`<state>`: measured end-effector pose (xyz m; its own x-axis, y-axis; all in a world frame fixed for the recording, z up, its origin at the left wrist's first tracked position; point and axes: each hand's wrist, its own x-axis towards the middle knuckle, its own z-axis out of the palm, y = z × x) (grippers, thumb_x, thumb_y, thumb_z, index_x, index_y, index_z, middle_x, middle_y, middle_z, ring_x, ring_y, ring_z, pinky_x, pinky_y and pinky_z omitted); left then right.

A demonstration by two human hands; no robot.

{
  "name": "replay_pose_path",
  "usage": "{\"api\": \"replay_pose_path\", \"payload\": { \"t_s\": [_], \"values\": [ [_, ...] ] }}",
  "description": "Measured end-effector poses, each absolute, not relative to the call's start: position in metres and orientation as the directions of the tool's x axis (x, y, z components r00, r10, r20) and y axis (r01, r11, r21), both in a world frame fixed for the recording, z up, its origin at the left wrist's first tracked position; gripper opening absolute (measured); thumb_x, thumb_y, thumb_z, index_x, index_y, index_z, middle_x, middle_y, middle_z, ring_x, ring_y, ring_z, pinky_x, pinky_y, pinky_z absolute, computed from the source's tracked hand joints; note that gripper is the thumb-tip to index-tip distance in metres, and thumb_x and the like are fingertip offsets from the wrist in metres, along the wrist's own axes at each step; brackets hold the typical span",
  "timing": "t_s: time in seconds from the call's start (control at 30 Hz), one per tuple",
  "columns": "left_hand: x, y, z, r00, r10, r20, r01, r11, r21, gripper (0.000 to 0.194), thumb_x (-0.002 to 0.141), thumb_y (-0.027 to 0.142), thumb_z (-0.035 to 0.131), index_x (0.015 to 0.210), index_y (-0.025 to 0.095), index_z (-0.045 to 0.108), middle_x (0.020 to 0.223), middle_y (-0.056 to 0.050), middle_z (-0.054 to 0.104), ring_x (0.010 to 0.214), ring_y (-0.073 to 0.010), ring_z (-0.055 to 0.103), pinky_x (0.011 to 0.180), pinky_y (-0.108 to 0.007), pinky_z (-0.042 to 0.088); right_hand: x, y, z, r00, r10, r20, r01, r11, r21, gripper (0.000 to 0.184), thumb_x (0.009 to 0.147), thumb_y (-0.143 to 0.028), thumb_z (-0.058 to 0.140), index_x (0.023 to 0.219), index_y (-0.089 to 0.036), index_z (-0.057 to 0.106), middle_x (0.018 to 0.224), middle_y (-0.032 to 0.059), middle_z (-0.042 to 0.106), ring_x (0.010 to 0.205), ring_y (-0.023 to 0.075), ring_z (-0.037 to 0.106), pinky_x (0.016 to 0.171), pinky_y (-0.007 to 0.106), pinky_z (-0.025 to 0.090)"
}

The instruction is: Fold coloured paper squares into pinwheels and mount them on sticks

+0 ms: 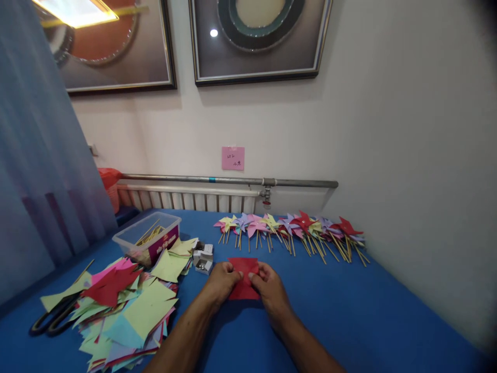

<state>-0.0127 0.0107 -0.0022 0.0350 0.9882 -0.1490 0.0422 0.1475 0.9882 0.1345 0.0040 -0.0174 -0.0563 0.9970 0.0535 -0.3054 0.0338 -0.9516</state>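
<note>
A red paper square (244,269) lies on the blue table (349,311) in front of me. My left hand (221,282) pinches its left side with curled fingers. My right hand (272,290) pinches its right side the same way. Both thumbs press on the paper near its middle. The lower part of the sheet shows between my two hands.
A heap of coloured paper squares (128,305) lies at the left, with black-handled scissors (54,318) beside it. A clear plastic box of wooden sticks (149,237) and a small white box of pins (204,257) stand behind. A row of finished paper pinwheels (295,230) lines the far edge.
</note>
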Motion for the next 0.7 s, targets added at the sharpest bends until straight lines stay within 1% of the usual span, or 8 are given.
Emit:
{"api": "replay_pose_path", "payload": {
  "t_s": [0.07, 0.13, 0.3, 0.43, 0.53, 0.63, 0.7],
  "values": [
    [-0.011, 0.012, -0.005, 0.011, 0.989, -0.148, 0.068, 0.147, 0.987, 0.032, 0.067, 0.028, 0.077, 0.058, 0.022, 0.047, 0.045, 0.008, 0.045, 0.043, -0.0077, 0.036, 0.047, -0.023, 0.022, 0.134, 0.005, -0.020, -0.048, 0.998, 0.043, -0.322, 0.026, -0.946, 0.037, 0.065, -0.042, 0.085, 0.090, -0.022, 0.066, 0.072, 0.0007, 0.073, 0.064, 0.0194, 0.065, 0.063, 0.030, 0.051],
    [-0.010, 0.013, -0.009, -0.016, 0.990, -0.137, 0.081, 0.138, 0.987, 0.034, 0.067, 0.026, 0.076, 0.057, 0.022, 0.044, 0.043, 0.009, 0.041, 0.041, -0.0068, 0.031, 0.045, -0.023, 0.019, 0.135, 0.006, -0.022, -0.030, 0.998, 0.047, -0.338, 0.035, -0.940, 0.038, 0.066, -0.045, 0.086, 0.087, -0.022, 0.065, 0.071, 0.0000, 0.071, 0.062, 0.0176, 0.063, 0.060, 0.029, 0.050],
    [-0.008, 0.014, -0.015, 0.009, 0.992, -0.127, 0.018, 0.127, 0.992, 0.031, 0.067, 0.028, 0.077, 0.058, 0.021, 0.049, 0.045, 0.007, 0.046, 0.040, -0.0071, 0.035, 0.045, -0.023, 0.020, 0.137, 0.007, -0.021, 0.021, 0.991, 0.134, -0.329, 0.133, -0.935, 0.042, 0.066, -0.050, 0.088, 0.087, -0.023, 0.064, 0.076, -0.0015, 0.067, 0.066, 0.0159, 0.060, 0.063, 0.028, 0.051],
    [-0.010, 0.013, -0.011, 0.027, 0.987, -0.160, 0.034, 0.160, 0.987, 0.030, 0.069, 0.025, 0.077, 0.058, 0.021, 0.050, 0.045, 0.007, 0.047, 0.040, -0.0077, 0.036, 0.045, -0.024, 0.021, 0.140, 0.008, -0.022, -0.012, 0.984, 0.180, -0.217, 0.173, -0.961, 0.049, 0.074, -0.068, 0.079, 0.088, -0.023, 0.067, 0.075, -0.0010, 0.063, 0.067, 0.0170, 0.058, 0.063, 0.029, 0.050],
    [-0.012, 0.013, -0.008, 0.053, 0.986, -0.161, 0.067, 0.157, 0.985, 0.030, 0.069, 0.024, 0.078, 0.059, 0.021, 0.051, 0.047, 0.007, 0.048, 0.042, -0.0077, 0.037, 0.046, -0.024, 0.022, 0.141, 0.009, -0.024, -0.040, 0.979, 0.200, -0.160, 0.192, -0.968, 0.057, 0.077, -0.078, 0.071, 0.086, -0.022, 0.069, 0.081, 0.0031, 0.069, 0.074, 0.0201, 0.063, 0.066, 0.030, 0.052],
    [-0.011, 0.013, -0.008, 0.032, 0.991, -0.134, 0.111, 0.129, 0.985, 0.031, 0.068, 0.024, 0.078, 0.058, 0.021, 0.048, 0.048, 0.008, 0.046, 0.043, -0.0073, 0.035, 0.046, -0.024, 0.021, 0.141, 0.009, -0.025, -0.030, 0.978, 0.208, -0.142, 0.201, -0.969, 0.059, 0.077, -0.080, 0.070, 0.078, -0.022, 0.067, 0.081, 0.0041, 0.070, 0.076, 0.0203, 0.064, 0.067, 0.030, 0.052],
    [-0.010, 0.012, -0.008, 0.024, 0.993, -0.119, 0.151, 0.114, 0.982, 0.031, 0.069, 0.024, 0.076, 0.058, 0.022, 0.047, 0.047, 0.008, 0.044, 0.044, -0.0077, 0.034, 0.047, -0.024, 0.020, 0.140, 0.010, -0.025, -0.016, 0.977, 0.214, -0.137, 0.210, -0.968, 0.055, 0.075, -0.075, 0.075, 0.074, -0.021, 0.065, 0.080, 0.0031, 0.070, 0.075, 0.0194, 0.063, 0.069, 0.030, 0.051]
  ]
}}
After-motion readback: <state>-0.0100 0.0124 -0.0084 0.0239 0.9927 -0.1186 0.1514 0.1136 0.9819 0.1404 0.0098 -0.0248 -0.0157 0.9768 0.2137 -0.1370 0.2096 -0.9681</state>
